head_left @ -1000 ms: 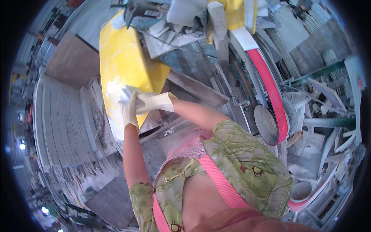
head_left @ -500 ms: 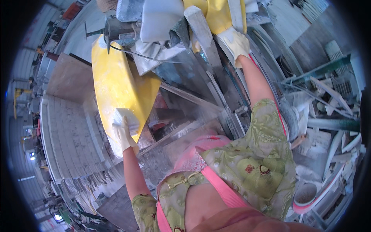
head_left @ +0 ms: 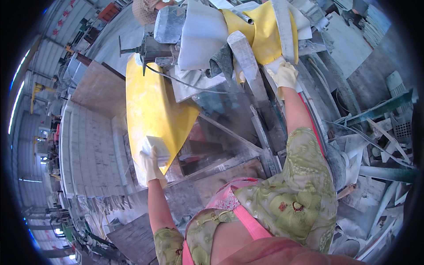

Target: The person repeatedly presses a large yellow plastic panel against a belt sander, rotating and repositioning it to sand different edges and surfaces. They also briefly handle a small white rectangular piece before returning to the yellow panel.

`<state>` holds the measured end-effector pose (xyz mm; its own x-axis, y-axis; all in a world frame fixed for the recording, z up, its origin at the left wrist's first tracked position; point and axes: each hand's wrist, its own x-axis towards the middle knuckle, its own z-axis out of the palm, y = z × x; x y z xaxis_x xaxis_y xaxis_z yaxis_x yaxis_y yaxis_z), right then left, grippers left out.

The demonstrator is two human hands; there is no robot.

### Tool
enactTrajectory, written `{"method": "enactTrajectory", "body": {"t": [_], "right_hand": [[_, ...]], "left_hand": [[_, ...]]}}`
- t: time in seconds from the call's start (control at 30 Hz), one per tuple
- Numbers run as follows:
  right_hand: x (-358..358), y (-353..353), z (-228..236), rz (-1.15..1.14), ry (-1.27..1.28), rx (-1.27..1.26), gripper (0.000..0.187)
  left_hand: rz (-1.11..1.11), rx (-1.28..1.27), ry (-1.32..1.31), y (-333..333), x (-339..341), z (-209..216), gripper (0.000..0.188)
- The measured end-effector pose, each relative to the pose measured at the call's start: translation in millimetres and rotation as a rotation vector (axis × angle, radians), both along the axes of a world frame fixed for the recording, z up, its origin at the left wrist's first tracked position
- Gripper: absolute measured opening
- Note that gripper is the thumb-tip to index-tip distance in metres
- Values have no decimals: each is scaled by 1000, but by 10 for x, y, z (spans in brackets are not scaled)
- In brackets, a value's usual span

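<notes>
The left hand (head_left: pixel 152 164), in a white glove, covers the lower corner of the yellow panel (head_left: pixel 152 112) at centre left, and the white block (head_left: pixel 155 148) it presses there hides its own fingertips. The panel's upper end disappears under the grey power tool (head_left: pixel 152 48) and the white sheets (head_left: pixel 201 39) piled at top centre. The right hand (head_left: pixel 286 76), also gloved, rests at upper right, its palm unseen; what it grips cannot be told. A person (head_left: pixel 148 9) at the top edge is cut off. The racks (head_left: pixel 53 145) at far left are bent and too small to read.
</notes>
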<state>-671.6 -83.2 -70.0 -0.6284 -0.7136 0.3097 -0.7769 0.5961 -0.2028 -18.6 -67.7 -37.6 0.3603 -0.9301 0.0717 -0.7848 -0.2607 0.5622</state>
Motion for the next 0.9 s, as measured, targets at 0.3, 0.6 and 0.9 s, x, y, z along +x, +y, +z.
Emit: {"method": "enactTrajectory", "body": {"t": [0.3,0.6,0.9], "right_hand": [[80,795,70,81,85,137,74],[143,1646,-9,143,59,169,65],[146,2760,442,666,95,495,75]], "left_hand": [[0,53,-24,82,-245,242,84],[-17,-8,384,297,-545,479,44],[-17,-39,501,335,-610,511,44]]}}
